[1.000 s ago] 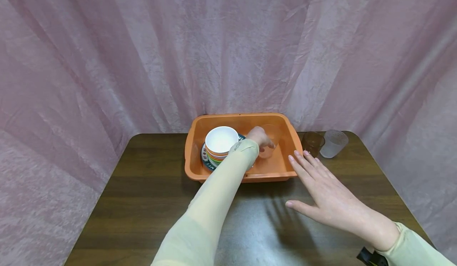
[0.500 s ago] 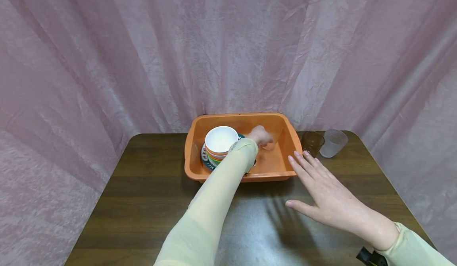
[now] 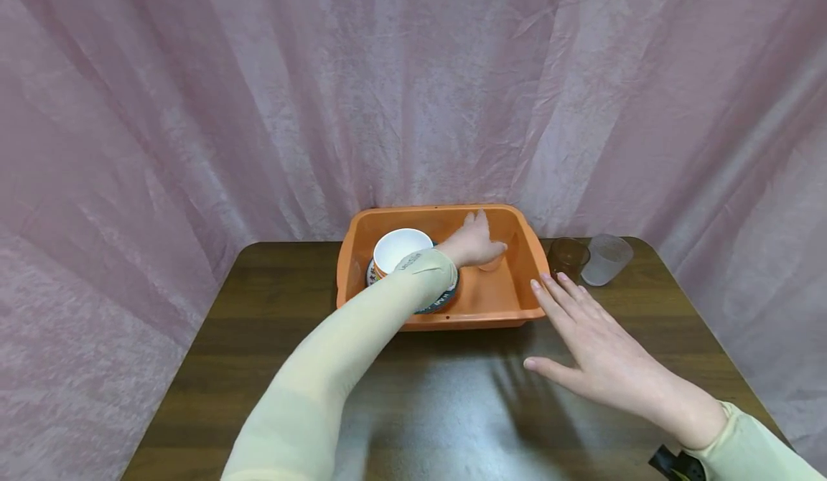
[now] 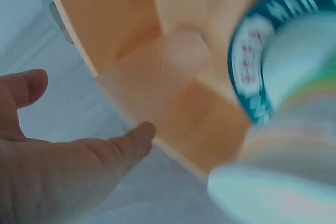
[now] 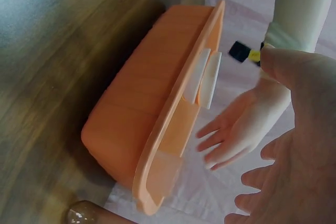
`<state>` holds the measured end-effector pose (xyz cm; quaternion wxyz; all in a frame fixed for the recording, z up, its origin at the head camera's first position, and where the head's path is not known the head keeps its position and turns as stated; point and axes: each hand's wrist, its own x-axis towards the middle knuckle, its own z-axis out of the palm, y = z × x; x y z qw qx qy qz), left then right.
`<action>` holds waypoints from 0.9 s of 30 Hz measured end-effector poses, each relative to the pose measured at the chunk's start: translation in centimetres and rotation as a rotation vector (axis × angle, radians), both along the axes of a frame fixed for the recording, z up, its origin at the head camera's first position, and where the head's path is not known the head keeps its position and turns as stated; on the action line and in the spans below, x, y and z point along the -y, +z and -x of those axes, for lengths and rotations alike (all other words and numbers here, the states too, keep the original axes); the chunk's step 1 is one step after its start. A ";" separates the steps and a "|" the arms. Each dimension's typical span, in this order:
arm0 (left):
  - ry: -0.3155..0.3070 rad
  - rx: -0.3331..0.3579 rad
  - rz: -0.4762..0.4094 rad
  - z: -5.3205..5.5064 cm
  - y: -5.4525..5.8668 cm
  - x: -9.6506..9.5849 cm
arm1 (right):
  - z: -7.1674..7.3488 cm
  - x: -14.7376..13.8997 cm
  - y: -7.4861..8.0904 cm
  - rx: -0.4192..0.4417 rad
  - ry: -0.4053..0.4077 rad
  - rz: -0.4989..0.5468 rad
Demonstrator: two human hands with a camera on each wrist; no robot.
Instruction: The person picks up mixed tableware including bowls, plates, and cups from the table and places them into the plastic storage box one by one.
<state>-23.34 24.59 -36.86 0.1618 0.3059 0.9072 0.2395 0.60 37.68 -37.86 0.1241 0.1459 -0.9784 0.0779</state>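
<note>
My left hand (image 3: 474, 243) is over the orange basin (image 3: 478, 317) with its fingers spread and nothing in them. Below it, a clear frosted cup (image 4: 163, 72) lies on its side in the basin; the left wrist view shows a gap between the two. My left sleeve partly covers a stack of bowls (image 3: 402, 244), white on top, standing on a blue-rimmed plate (image 3: 444, 299) at the basin's left. My right hand (image 3: 610, 355) hovers above the table with straight, spread fingers, its fingertips near the basin's front right corner, holding nothing.
Right of the basin, a brown transparent cup (image 3: 568, 257) and a frosted clear cup (image 3: 606, 260) stand side by side on the dark wooden table (image 3: 271, 323). A pink curtain (image 3: 413, 93) hangs right behind the table's back edge.
My left hand has come away from the clear cup in the basin, risen, and spread its fingers. The left forearm has shifted left. My right hand has hardly moved.
</note>
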 end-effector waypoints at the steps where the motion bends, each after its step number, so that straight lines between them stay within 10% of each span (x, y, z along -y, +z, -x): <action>1: -0.018 -0.040 0.016 -0.1 0.3 0.5 | 0.0 0.0 0.0 0.002 -0.002 0.002; 11: -0.216 -0.378 0.192 -2.3 1.8 6.7 | 0.6 -0.7 -0.2 0.018 -0.018 0.003; 27: -0.305 -0.638 0.164 -7.2 -0.5 19.1 | 1.6 -1.4 -0.2 -0.016 -0.009 -0.007</action>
